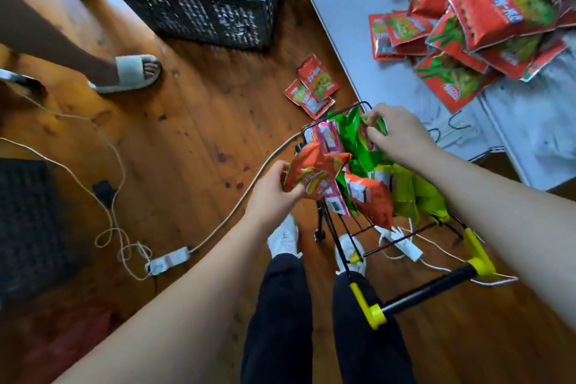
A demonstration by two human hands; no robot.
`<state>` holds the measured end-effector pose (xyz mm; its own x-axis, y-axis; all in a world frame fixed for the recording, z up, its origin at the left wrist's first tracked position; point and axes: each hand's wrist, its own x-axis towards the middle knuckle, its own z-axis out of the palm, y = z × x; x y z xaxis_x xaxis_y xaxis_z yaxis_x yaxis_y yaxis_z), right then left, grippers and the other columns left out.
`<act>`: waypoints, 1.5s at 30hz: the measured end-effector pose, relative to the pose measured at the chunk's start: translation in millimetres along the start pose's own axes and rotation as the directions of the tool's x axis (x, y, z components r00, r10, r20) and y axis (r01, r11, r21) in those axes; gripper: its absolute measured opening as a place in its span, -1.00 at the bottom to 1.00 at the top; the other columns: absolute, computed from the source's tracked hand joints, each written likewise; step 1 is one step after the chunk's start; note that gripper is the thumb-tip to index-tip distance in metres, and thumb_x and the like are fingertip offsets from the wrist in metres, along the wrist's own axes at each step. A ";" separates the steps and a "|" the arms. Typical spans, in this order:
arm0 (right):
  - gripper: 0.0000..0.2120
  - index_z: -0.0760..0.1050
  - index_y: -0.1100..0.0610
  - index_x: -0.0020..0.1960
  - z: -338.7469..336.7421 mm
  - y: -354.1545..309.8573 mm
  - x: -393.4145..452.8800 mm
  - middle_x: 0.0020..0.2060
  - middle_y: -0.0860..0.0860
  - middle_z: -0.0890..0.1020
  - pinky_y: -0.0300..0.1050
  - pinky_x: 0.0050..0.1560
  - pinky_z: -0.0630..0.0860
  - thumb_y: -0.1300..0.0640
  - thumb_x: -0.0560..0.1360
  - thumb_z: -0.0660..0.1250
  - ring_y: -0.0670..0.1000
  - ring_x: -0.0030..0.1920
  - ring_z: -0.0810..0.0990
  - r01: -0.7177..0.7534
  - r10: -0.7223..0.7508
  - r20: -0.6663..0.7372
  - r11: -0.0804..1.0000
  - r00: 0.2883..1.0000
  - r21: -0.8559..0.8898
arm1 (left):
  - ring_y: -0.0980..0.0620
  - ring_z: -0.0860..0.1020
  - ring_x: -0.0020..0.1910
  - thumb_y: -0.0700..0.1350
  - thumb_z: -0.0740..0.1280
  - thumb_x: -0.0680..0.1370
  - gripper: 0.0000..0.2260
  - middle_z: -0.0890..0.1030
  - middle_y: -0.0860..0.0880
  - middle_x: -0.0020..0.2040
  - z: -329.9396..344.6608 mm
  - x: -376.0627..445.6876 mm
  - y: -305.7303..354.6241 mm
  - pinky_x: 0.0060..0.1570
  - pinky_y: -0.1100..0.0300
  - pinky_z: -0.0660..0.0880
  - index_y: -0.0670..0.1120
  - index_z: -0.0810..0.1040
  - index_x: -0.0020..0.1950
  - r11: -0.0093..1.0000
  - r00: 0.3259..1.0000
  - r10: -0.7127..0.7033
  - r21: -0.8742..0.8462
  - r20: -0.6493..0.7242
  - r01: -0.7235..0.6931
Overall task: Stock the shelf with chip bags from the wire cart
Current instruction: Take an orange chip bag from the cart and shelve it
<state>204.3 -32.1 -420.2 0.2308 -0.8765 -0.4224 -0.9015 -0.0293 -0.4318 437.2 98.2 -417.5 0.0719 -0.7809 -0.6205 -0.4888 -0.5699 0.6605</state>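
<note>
Where hands [274, 193] clutch — crinkled foil bags [311, 173]

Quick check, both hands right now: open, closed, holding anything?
Left hand: closed on an orange chip bag at the wire cart.
Right hand: fingers pinching a green chip bag in the cart.

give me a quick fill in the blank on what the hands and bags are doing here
1. The left hand grips an ____ chip bag.
2. The right hand reaches among the ____ bags in the wire cart.
3. Two red packets lie on the wooden ____.
4. The cart handle has ____ ends.

Missing words: orange; green; floor; yellow
</note>
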 end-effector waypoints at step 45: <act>-0.49 0.49 -0.05 0.17 -229.1 158.4 -982.8 -0.02 -0.10 0.67 -0.13 -0.04 0.62 -0.22 0.32 0.50 -0.12 -0.04 0.66 0.207 0.918 -0.396 0.390 -0.013 0.898 | -0.03 0.70 0.01 -0.03 0.46 0.51 -0.60 0.69 -0.01 0.11 451.6 -738.2 408.6 0.00 0.03 0.65 0.10 0.46 0.31 0.846 0.214 0.303 -0.158 0.929 -0.509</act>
<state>-249.3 714.6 109.2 -0.9758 -0.2053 -0.0757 0.0251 0.2387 -0.9708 -208.2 557.4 119.6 -0.9399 -0.1024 -0.3257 -0.3126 -0.1251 0.9416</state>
